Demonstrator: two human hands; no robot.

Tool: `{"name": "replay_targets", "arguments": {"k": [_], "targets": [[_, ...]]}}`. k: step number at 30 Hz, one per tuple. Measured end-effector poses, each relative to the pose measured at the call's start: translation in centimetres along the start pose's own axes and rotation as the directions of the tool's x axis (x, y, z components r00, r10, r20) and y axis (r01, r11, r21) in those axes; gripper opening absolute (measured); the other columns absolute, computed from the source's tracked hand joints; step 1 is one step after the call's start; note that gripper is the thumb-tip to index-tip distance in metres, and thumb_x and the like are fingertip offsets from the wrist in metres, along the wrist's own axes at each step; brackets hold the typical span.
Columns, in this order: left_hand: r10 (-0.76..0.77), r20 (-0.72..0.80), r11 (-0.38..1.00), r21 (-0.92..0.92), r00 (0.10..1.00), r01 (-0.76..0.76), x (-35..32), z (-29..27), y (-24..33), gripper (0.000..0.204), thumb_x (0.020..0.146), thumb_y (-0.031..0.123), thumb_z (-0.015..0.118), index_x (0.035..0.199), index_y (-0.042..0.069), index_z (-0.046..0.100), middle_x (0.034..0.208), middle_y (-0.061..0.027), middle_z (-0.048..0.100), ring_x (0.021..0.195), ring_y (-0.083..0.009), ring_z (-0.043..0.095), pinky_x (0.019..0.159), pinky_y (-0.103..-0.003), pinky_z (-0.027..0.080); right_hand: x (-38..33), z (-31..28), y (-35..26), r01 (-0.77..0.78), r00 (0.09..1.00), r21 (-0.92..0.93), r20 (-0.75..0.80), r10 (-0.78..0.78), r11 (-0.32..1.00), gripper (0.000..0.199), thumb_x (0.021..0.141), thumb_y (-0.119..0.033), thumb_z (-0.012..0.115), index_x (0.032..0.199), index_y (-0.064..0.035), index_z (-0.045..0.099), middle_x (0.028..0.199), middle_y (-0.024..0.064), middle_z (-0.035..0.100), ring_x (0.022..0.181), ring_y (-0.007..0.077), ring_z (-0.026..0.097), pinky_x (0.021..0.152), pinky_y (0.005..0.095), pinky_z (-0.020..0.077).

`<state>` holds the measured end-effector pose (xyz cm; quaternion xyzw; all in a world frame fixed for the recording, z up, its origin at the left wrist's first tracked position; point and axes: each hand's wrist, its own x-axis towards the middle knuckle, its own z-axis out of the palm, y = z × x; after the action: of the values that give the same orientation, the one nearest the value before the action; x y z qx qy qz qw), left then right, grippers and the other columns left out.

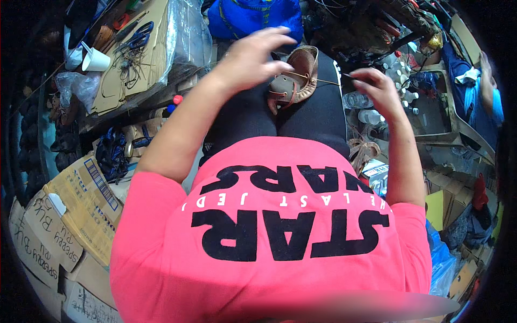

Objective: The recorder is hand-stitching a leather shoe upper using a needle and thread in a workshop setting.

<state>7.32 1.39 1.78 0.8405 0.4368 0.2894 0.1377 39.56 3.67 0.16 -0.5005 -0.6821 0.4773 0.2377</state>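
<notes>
A small brown leather shoe (297,76) rests on my lap, on black trousers, sole edge up. My left hand (253,56) hovers just over its left side with the fingers spread and nothing gripped. A thin tan thread (323,81) runs from the shoe toward my right hand (377,89), which sits to the right of the shoe with its fingers pinched on the thread's end, possibly on a dark needle. My pink shirt fills the lower half of the view.
Cardboard sheets (134,59) with scissors (137,35) and a white paper cup (96,59) lie at the left. A blue bag (253,16) is ahead. Plastic bottles (398,81) stand at the right, where another person (484,97) sits. Cardboard boxes (70,215) are stacked at lower left.
</notes>
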Motion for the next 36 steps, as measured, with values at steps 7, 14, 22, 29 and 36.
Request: {"name": "replay_targets", "arguments": {"k": [7,14,22,29,36], "targets": [[-0.118,0.503,0.977,-0.094,0.856,0.19,5.7,3.6,0.9,0.033,0.071,0.025,0.076,0.09,0.002,0.063,0.085,-0.0116,0.063,0.083,-0.023,0.061,0.073,-0.033,0.047,3.4,3.2,-1.9,0.239,0.968,-0.141,0.115,-0.223,0.961,0.011,0.075,-0.004,0.071,0.086,-0.0071,0.069,0.082,0.003,0.059,0.082,0.0127,0.061,0.071,0.0265,0.0491],[-0.186,0.615,0.779,-0.383,0.766,0.497,5.3,4.6,-0.4,0.02,0.075,0.013,0.074,0.087,-0.001,0.065,0.08,-0.004,0.067,0.074,-0.01,0.061,0.07,-0.026,0.048,3.8,3.3,-2.1,0.322,0.94,-0.236,0.191,-0.281,0.917,0.013,0.072,-0.003,0.072,0.083,-0.0091,0.07,0.082,0.0034,0.059,0.079,0.0153,0.062,0.071,0.0272,0.0494],[-0.161,0.636,0.691,-0.473,0.754,0.546,5.1,5.0,-1.1,0.023,0.076,0.013,0.073,0.094,-0.001,0.067,0.084,-0.0025,0.067,0.078,-0.0084,0.06,0.074,-0.024,0.048,2.6,5.0,-1.0,0.275,0.956,-0.139,0.144,-0.255,0.951,0.013,0.075,0.001,0.069,0.085,-0.0061,0.068,0.081,0.0009,0.056,0.08,0.0104,0.057,0.071,0.0235,0.0457],[-0.112,0.719,0.679,-0.449,0.686,0.581,4.5,4.5,-1.5,0.032,0.081,0.013,0.067,0.111,0.001,0.065,0.096,-0.004,0.068,0.086,-0.0094,0.059,0.082,-0.025,0.046,0.2,6.4,-1.2,0.349,0.931,-0.242,-0.023,-0.365,0.905,0.02,0.074,-0.003,0.07,0.093,-0.0103,0.07,0.08,0.0055,0.058,0.072,0.0174,0.061,0.063,0.0266,0.0488],[-0.049,0.746,0.739,-0.42,0.664,0.526,4.8,4.7,-1.5,0.035,0.082,0.011,0.064,0.116,0.001,0.062,0.102,-0.0065,0.067,0.09,-0.0111,0.059,0.085,-0.026,0.045,-0.5,6.4,-3.8,0.415,0.891,-0.563,0.093,-0.444,0.715,0.021,0.077,-0.004,0.06,0.093,-0.0139,0.069,0.081,0.0095,0.057,0.078,0.0283,0.059,0.068,0.0382,0.0468]]}}
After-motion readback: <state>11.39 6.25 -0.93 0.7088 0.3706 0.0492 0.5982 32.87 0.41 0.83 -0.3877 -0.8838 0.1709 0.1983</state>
